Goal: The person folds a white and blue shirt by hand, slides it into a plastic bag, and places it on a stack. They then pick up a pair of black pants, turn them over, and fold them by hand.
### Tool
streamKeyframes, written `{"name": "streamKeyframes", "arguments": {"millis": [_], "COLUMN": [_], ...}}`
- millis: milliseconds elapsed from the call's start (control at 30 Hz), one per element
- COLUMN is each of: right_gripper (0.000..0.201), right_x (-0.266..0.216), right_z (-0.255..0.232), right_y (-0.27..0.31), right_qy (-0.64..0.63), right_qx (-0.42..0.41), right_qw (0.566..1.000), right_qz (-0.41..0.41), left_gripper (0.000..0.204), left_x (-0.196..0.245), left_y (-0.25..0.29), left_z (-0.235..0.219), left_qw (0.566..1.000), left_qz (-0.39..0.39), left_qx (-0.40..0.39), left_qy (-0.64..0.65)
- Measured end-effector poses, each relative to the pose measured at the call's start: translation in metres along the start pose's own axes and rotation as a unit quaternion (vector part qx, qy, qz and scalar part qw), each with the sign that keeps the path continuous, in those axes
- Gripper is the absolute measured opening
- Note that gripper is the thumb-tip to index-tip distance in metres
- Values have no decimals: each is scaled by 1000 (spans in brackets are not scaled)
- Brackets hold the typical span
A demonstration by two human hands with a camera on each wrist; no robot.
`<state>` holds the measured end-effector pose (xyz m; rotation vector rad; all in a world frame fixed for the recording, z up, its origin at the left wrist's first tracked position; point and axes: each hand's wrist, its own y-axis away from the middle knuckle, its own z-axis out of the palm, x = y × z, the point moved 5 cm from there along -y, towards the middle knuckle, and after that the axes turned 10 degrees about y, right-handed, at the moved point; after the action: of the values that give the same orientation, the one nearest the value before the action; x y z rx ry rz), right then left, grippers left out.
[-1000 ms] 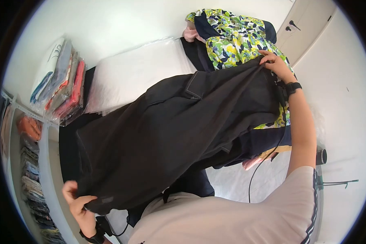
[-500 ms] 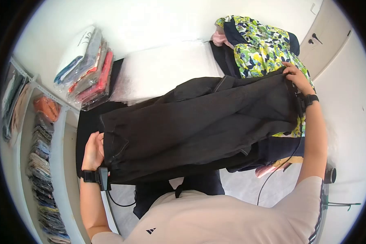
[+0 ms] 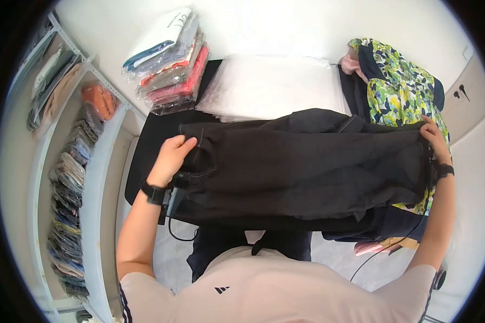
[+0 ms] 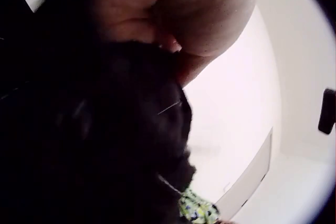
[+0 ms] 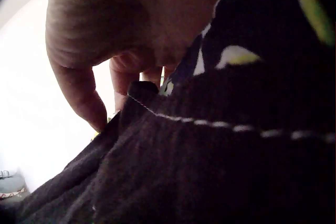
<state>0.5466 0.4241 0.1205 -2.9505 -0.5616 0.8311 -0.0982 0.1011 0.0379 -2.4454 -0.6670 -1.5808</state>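
A pair of black trousers [image 3: 307, 167] with pale stitching is stretched sideways over a black table [image 3: 151, 151], folded lengthwise. My left hand [image 3: 170, 159] grips its left end near the upper edge. Dark cloth fills most of the left wrist view, below the curled left hand [image 4: 178, 8]. At the other end, my right hand [image 3: 436, 141] pinches the upper right corner. Close up in the right wrist view, the thumb and fingers of that right hand [image 5: 131, 24] meet at the cloth's edge, beside a white stitched seam. The right end overlaps a floral garment [image 3: 401, 91].
Clear plastic bags [image 3: 277, 86] lie flat behind the trousers. Left of them stands a stack of bagged clothes [image 3: 172, 64]. A shelf unit [image 3: 110, 177] with packed garments runs along the left. A cable [image 3: 380, 253] hangs near the right arm.
My left hand has moved up and away from my body, bringing the trousers' left end level over the table. The right hand keeps its corner. The head view has turned left.
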Motion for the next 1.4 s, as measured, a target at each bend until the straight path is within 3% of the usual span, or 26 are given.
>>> {"name": "streamKeyframes", "arguments": {"millis": [67, 100, 133, 233, 267, 333, 400, 500, 633, 700, 733, 800, 833, 867, 933, 1000, 1067, 1133, 1233, 1267, 1333, 1400], "right_gripper": [9, 8, 8, 14, 14, 16, 16, 16, 14, 14, 14, 12, 14, 18, 27, 30, 30, 30, 28, 25, 20, 26], "right_x": [5, 6, 9, 0, 1, 3, 0, 1, 3, 5, 4, -6, -14, -22, -89, -133, -153, -194, -282, -301, -334, -368], "right_z": [2, 2, 3, 5, 4, 5, 7, 8, 9, 8, 8, 5, -6, -16, -34, -47, -39, -13, 62, 88, 146, 200], "right_y": [0, 0, 1, 2, 1, 0, 2, 1, -1, -2, -2, 3, 9, 17, 54, 93, 133, 171, 203, 205, 204, 195], "right_qy": [-23, -15, -15, -7, -8, -5, -14, -11, 13, 22, 29, 31, -19, -70, -97, -45, -70, 33, -40, -43, -108, -140], "right_qx": [-9, -8, -8, -1, 1, 0, -2, -10, -14, -17, -18, -27, 12, 49, 115, 98, 77, 34, 9, -30, -71, -61], "right_qw": [1000, 1000, 1000, 1000, 1000, 1000, 1000, 1000, 1000, 999, 999, 999, 1000, 996, 984, 985, 985, 987, 966, 959, 941, 930], "right_qz": [3, -8, 0, -5, -3, -6, -2, -4, -14, -17, -20, -32, -20, -6, -91, -137, -141, -155, -255, -280, -312, -335], "left_gripper": [30, 20, 14, 14, 14, 14, 19, 22, 20, 18, 18, 18, 21, 21, 24, 28, 31, 33, 38, 38, 46, 53], "left_x": [23, 40, 56, 45, 34, -13, -29, -45, -33, -22, -24, -35, -41, -47, -57, -64, -75, -71, -53, -49, -45, -53], "left_y": [11, 17, 22, 3, -8, -35, -41, -48, -41, -33, -31, -21, -16, -7, 12, 33, 46, 50, 42, 38, 31, 19], "left_z": [-12, -15, -13, -21, -22, -27, -18, -9, -12, -14, -17, -32, -40, -50, -77, -90, -88, -82, -56, -50, -37, -34], "left_qw": [975, 939, 913, 895, 896, 938, 961, 987, 989, 942, 941, 982, 983, 982, 982, 981, 970, 967, 945, 946, 965, 970], "left_qz": [121, 146, 120, 70, 71, 10, -68, -96, -63, -56, -59, -86, -72, -77, -72, -97, -170, -175, -218, -215, -206, -184], "left_qx": [39, 48, 74, 91, 88, 63, 62, 35, 48, 26, 31, 90, 117, 127, 165, 159, 114, 96, -25, -29, -77, -92], "left_qy": [184, 307, 383, 431, 430, 341, 259, 122, 129, 331, 331, 142, 121, 118, 59, 53, 127, 157, 242, 242, 146, 133]}}
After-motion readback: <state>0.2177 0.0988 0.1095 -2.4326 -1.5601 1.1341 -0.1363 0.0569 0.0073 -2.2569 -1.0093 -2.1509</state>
